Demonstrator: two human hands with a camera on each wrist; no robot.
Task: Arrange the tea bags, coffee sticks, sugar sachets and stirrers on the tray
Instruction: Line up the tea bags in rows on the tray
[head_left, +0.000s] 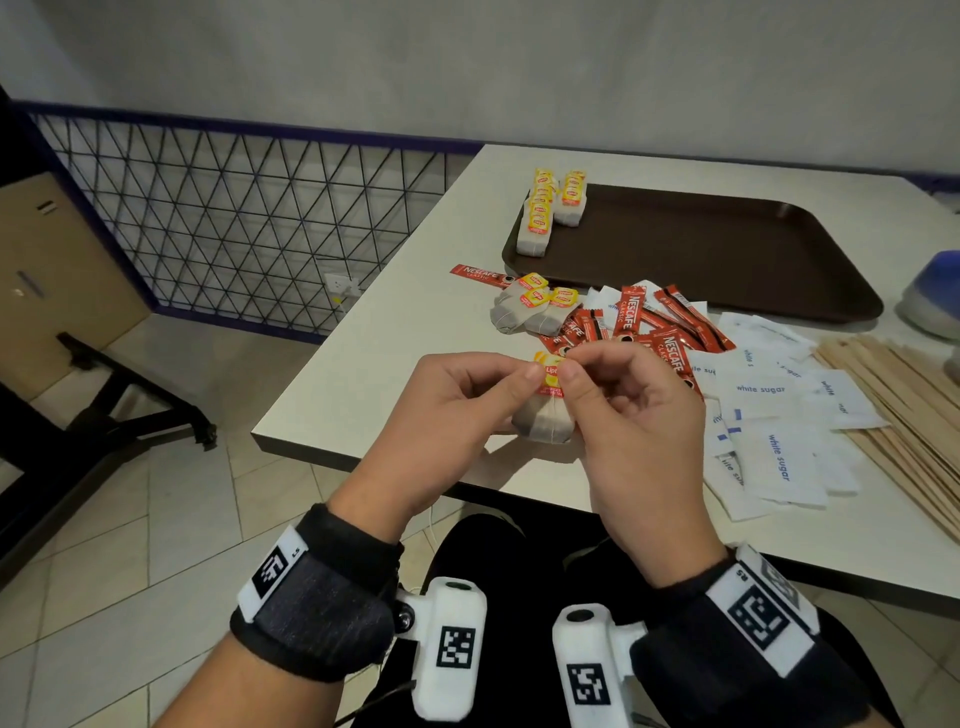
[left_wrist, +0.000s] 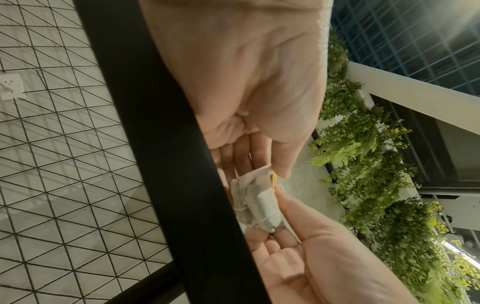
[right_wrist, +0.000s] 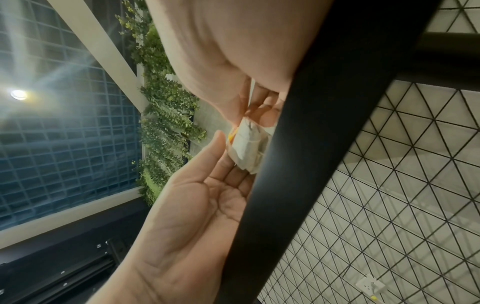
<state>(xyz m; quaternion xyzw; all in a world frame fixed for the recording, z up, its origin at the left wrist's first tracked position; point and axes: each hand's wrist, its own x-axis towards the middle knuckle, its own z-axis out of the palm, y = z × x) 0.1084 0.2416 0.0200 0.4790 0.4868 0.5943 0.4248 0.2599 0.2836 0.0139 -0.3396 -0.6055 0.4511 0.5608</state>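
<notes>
Above the table's near edge, both hands' grips (head_left: 553, 370) pinch one tea bag (head_left: 545, 423).

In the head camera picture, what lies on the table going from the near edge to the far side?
Paper tea bag with yellow tag pinched in both hands → loose tea bags → brown plastic tray → rows of tea bags on the tray.

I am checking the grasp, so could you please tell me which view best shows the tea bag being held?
The head view: the tea bag with its yellow tag shows pinched between the left hand and right hand. Both wrist views show only its pale underside, partly cut off by a black bar.
</notes>
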